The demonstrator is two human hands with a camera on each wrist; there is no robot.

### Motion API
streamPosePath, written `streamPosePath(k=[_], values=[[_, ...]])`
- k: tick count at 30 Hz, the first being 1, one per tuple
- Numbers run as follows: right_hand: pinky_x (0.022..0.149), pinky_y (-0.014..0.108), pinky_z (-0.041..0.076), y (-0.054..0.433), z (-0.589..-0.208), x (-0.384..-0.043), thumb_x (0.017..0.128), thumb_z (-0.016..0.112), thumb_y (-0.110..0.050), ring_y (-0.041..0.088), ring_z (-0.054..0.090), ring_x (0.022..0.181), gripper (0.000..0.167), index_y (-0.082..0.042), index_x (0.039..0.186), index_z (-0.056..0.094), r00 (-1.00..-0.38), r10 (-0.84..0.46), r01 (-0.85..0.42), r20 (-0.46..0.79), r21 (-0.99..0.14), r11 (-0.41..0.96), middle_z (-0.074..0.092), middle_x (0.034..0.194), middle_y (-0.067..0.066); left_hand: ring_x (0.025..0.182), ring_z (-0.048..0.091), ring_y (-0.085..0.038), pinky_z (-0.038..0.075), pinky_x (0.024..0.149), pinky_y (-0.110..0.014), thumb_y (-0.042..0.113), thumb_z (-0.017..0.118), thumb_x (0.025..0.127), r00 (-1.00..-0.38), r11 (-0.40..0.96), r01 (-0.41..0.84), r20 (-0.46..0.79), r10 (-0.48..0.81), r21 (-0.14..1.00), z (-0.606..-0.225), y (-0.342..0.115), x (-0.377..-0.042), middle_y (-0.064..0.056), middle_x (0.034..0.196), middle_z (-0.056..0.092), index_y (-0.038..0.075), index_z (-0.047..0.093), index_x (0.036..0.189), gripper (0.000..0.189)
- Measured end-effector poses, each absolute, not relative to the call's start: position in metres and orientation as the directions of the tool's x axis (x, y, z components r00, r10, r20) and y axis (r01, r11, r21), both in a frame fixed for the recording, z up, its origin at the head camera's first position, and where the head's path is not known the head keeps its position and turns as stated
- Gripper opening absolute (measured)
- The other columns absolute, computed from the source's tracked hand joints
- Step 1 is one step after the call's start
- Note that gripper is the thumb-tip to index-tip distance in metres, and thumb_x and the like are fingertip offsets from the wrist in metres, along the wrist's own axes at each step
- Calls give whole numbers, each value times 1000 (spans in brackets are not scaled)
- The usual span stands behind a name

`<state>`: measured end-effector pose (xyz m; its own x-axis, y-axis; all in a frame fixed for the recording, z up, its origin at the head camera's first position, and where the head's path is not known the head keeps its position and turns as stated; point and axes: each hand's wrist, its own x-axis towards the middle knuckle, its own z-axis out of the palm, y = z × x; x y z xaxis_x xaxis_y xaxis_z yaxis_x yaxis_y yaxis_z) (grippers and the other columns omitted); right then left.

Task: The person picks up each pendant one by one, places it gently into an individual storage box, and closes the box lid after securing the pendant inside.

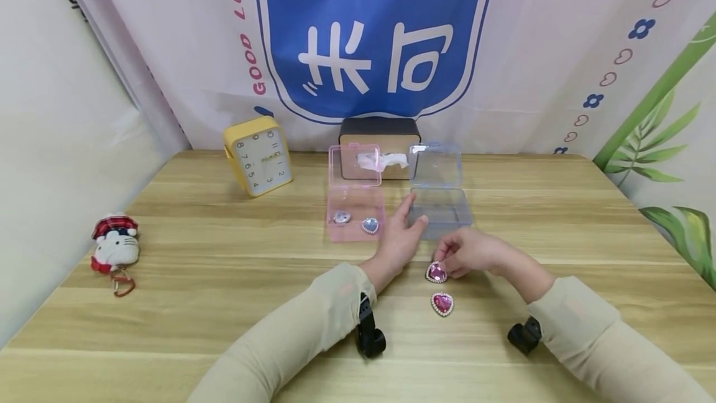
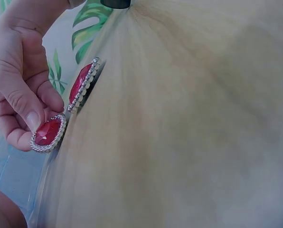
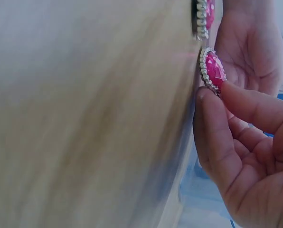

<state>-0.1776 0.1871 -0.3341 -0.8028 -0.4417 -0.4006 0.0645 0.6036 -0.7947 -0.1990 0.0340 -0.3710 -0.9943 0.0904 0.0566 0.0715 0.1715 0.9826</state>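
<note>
My right hand (image 1: 472,250) pinches a pink heart-shaped gem (image 1: 436,272) with a beaded rim between thumb and fingertips. In the right wrist view this gem (image 3: 214,68) is tilted on its edge, close over the wood. A second pink heart gem (image 1: 442,304) lies on the table just nearer to me. Beside the clear blue box (image 1: 442,229), whose lid stands up, my left hand (image 1: 399,241) has its index finger stretched along the left side and its thumb at the front. To the left, an opened clear pink box (image 1: 352,235) contains two pale heart gems (image 1: 370,225).
Behind the boxes stands a tissue box (image 1: 380,142) with a tissue sticking out. A yellow clock (image 1: 259,156) is at the back left. A plush keychain (image 1: 115,247) with a red clip lies near the left edge of the wooden table (image 1: 224,303).
</note>
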Motion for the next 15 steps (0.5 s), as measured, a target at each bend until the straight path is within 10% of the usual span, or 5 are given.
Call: streamPosePath(k=[15], values=[[72,26,57,200,-323,-177,84,57,2,14,58,74,17,10,99,56,-836,-422,90,-349,-848,523,60,85,8,136,30,-24,26,112,-35,13,56,90,-993,133,51,36,114,990,-373,34,-202,-6,148,31,19,34,144,59]])
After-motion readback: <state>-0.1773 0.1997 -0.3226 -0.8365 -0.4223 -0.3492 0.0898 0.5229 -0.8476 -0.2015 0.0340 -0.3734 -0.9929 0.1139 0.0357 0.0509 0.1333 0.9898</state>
